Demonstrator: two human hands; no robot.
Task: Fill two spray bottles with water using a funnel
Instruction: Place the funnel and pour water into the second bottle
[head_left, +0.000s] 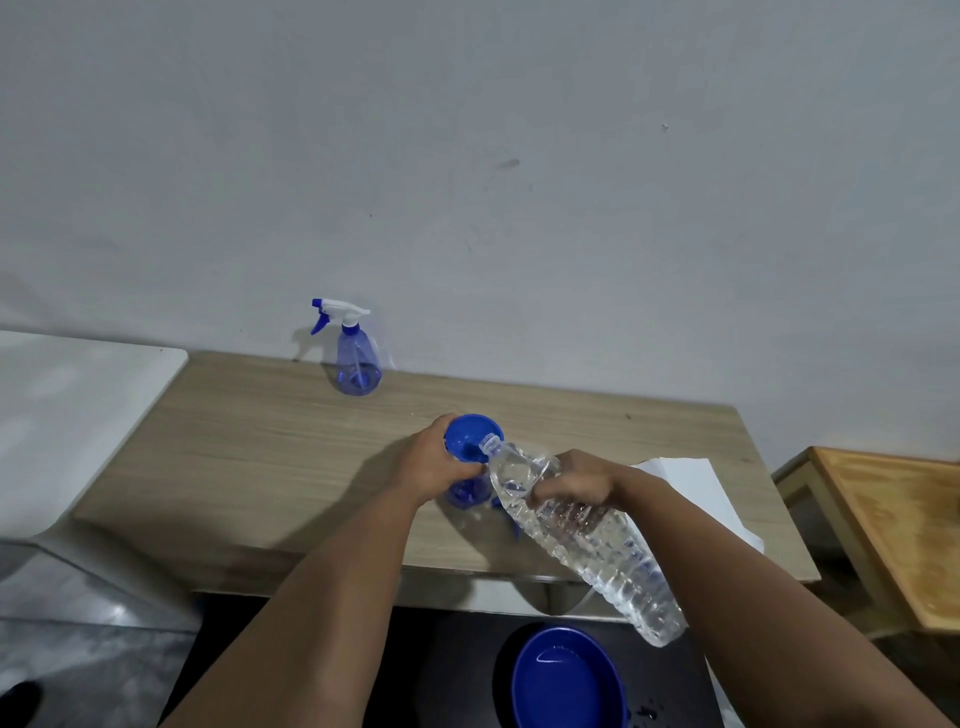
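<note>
1. A person's left hand (434, 460) curls around the neck of a blue spray bottle (467, 491) standing near the middle of a wooden table (234, 467), gripping it just under a blue funnel (470, 436) seated in its mouth – the bottle itself is mostly hidden behind the hand and the funnel.
2. The right hand (576, 480) grips a clear plastic water bottle (587, 530) around its upper part, fingers wrapped over it; the bottle is tilted, mouth down over the funnel's bowl and base raised toward the camera (water is visible inside it).
3. A second spray bottle (356, 353), blue-tinted with a white-and-blue trigger head screwed on, stands upright at the back of the table against the pale wall (519, 182), well apart from the hands.
4. A white sheet of paper (696, 493) lies on the table's right side, partly under the right forearm.
5. Below the table's near edge sits a blue basin (566, 680) – on a dark surface.
6. A lighter wooden surface (893, 530) stands off to the right.
</note>
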